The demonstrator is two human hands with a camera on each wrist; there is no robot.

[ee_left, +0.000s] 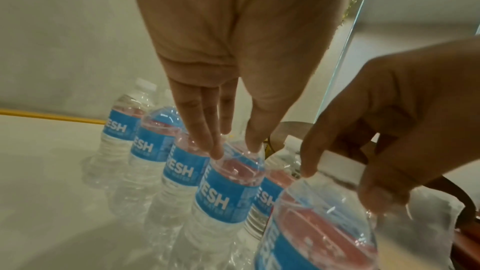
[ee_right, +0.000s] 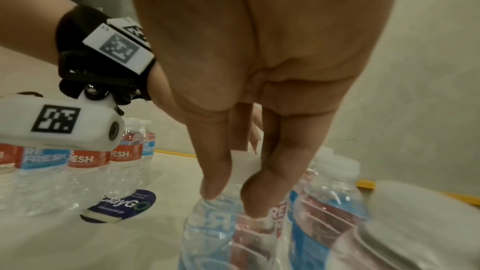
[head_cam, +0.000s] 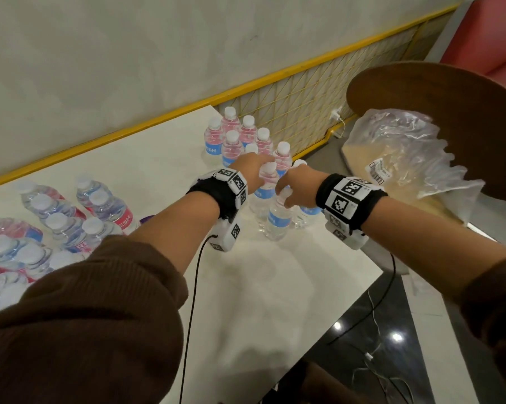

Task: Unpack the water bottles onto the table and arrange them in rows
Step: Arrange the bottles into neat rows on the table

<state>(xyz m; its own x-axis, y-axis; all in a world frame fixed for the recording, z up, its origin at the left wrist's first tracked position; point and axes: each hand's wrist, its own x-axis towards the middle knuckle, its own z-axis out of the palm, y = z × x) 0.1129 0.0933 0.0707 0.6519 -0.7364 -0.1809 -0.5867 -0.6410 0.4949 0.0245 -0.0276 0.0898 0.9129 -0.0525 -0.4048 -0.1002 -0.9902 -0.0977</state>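
Bottles (head_cam: 247,135) are standing in rows at the table (head_cam: 275,287) corner; my left hand (head_cam: 253,170) is gripping one bottle's neck (head_cam: 267,174), my right hand (head_cam: 296,186) pinching another's top (head_cam: 278,214). I'm judging each needs setting upright, snug against its neighbours.

Upright blue-labelled water bottles (head_cam: 247,132), clustered

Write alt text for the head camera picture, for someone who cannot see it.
Two hands reach over a white table: the left hand and the right hand each hold the top of a bottle in a standing cluster of water bottles. More bottles stand at the left, and an empty plastic wrap lies at the right.
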